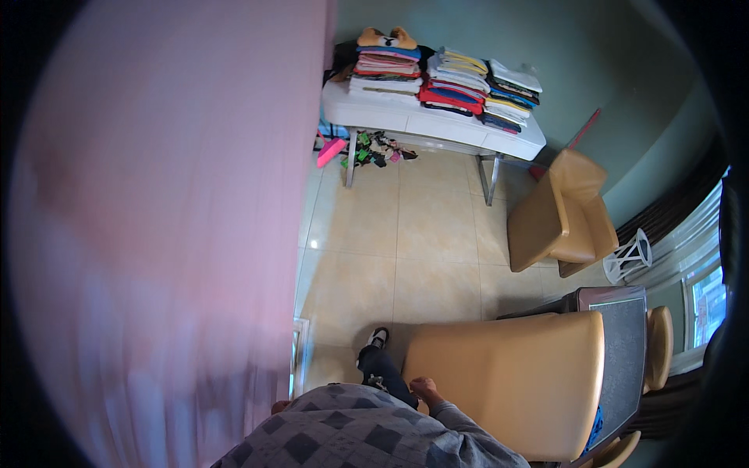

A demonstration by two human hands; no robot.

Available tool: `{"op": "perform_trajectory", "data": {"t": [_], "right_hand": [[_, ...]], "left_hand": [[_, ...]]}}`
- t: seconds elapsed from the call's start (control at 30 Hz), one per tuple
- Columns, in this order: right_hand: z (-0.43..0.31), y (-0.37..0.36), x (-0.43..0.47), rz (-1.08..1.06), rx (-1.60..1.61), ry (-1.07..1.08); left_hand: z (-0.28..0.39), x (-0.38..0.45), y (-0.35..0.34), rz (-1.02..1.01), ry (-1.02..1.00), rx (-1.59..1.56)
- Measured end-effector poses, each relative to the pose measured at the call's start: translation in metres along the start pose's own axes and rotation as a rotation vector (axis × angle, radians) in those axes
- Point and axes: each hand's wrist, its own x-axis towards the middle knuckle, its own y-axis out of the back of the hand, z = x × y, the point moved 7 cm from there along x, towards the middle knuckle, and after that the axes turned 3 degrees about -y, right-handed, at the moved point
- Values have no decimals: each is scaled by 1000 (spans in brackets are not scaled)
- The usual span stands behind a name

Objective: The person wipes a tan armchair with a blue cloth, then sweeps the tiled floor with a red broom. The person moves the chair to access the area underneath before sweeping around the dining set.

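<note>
My right hand (425, 388) hangs beside the back of a tan upholstered chair (509, 374), its fingers curled and nothing visible in them. Only a small part of my left hand (281, 406) shows past my patterned grey shirt (339, 430), near a pink curtain (175, 205); its fingers are hidden. One foot in a black and white shoe (379, 337) is on the tiled floor (436, 222). Across the room, three stacks of folded clothes (386, 73) (455, 82) (512, 96) lie on a white desk (445, 124) with metal legs.
A pink broom head (332, 152) and a pile of mixed small items (380, 149) are under the desk's left end. A tan armchair (562, 216) stands at its right, near a white stool (629, 257). A dark-topped table (620, 345) extends behind the near chair.
</note>
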Motion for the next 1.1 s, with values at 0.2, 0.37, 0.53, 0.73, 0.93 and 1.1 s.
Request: {"op": "perform_trajectory", "data": {"t": [0.2, 0.37, 0.53, 0.73, 0.93, 1.1], "right_hand": [[-70, 91, 134, -91, 235, 590], [-170, 142, 130, -131, 789, 359], [-160, 214, 129, 299, 590, 261], [-140, 206, 136, 148, -352, 254], [-212, 223, 127, 369, 547, 112], [-321, 264, 105, 443, 871, 102]], "left_hand": [[182, 111, 28, -29, -32, -115], [313, 169, 64, -131, 100, -568], [413, 257, 42, -392, 176, -628], [446, 403, 48, -223, -398, 199], [548, 510, 69, -435, -129, 119], [656, 588, 43, -549, 116, -197]]}}
